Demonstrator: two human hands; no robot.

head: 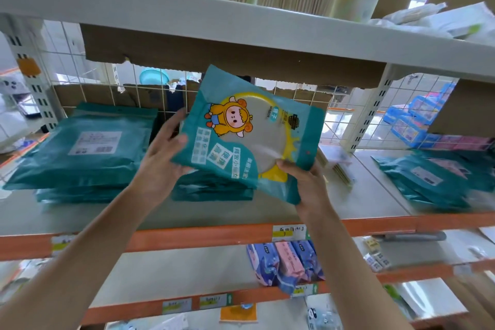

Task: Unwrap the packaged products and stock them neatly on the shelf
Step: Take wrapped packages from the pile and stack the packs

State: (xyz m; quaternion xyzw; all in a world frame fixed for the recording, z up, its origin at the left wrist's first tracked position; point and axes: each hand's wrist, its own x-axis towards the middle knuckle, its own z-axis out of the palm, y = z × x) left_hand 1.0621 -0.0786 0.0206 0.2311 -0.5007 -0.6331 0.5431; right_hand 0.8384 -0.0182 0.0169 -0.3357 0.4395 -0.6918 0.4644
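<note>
While both forearms reach up from the bottom of the view, the left hand (163, 153) grips the left edge of the teal packet (249, 128), thumb on the printed face and fingers behind. The right hand (308, 182) pinches its lower corner, thumb on the front by the yellow ring.

Packet position: in the air, tilted, face toward the camera, above the middle stack (211, 190) of like packets. It does not touch the stack.

Handling (judgement):
- Flat film pouch with a round clear window and the word MIRROR, so probably a rigid disc inside soft, glossy wrap.
- Likely light, stiff across the middle, floppy at the sealed borders.
- Film looks slippery, so a pinch on one corner could slide.
- Contents probably breakable; lay it down flat, do not drop it.
- Best hold: two opposite edges, fingers underneath as support, thumbs off the window.

Step in hand (judgement): squaring the packet before it goes on the middle stack.

Further back, the shelf (80, 214) carries a taller left stack (88, 147), label side up, and a right stack (434, 179), blurred and less tidy. Behind them is a wire grid (302, 94) with torn cardboard. The upper shelf (187, 13) holds clear packs of thin pale sticks.
</note>
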